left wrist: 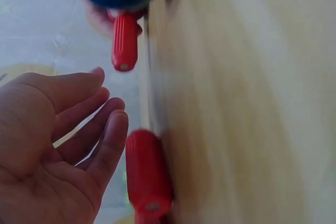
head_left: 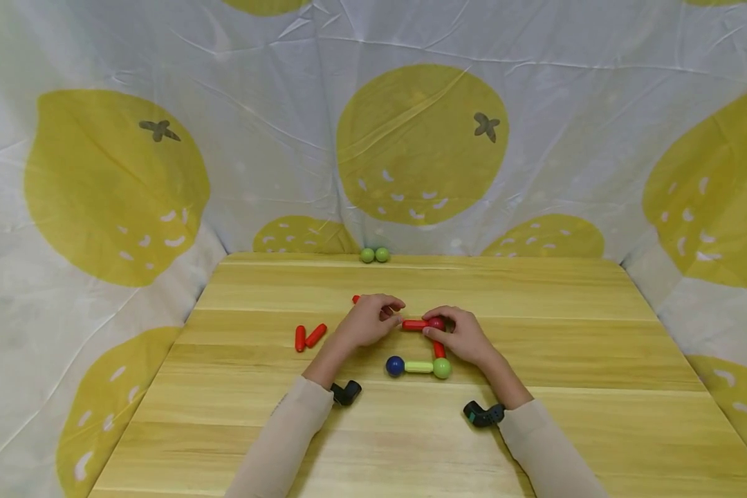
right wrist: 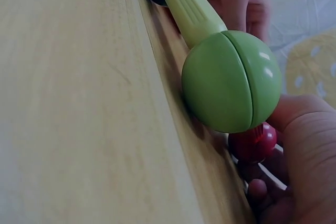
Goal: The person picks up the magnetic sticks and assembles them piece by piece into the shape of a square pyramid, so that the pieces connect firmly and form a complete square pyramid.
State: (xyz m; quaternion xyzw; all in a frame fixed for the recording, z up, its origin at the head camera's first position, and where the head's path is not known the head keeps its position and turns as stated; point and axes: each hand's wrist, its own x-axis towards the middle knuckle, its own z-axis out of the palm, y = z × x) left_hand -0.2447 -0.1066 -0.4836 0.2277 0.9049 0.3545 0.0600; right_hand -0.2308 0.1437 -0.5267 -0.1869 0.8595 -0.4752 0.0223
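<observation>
A magnetic-toy assembly lies in front of me. A blue ball [head_left: 395, 366], a light green rod [head_left: 418, 367] and a green ball [head_left: 442, 368] form its near side. A red rod [head_left: 439, 349] runs from the green ball to a dark red ball [head_left: 436, 324], and another red rod [head_left: 414, 325] extends leftward from that. My right hand [head_left: 463, 337] holds the dark red ball between thumb and fingers. Beside the free end of the leftward rod, my left hand [head_left: 371, 322] holds nothing; its fingers are loosely bent in the left wrist view.
Two loose red rods, one upright-lying [head_left: 300, 339] and one slanted [head_left: 316, 335], lie left of my left hand. Another red rod [head_left: 356, 299] is partly hidden behind that hand. Two green balls [head_left: 375, 255] sit together at the wooden table's [head_left: 535, 290] far edge, against a lemon-patterned cloth [head_left: 548, 138].
</observation>
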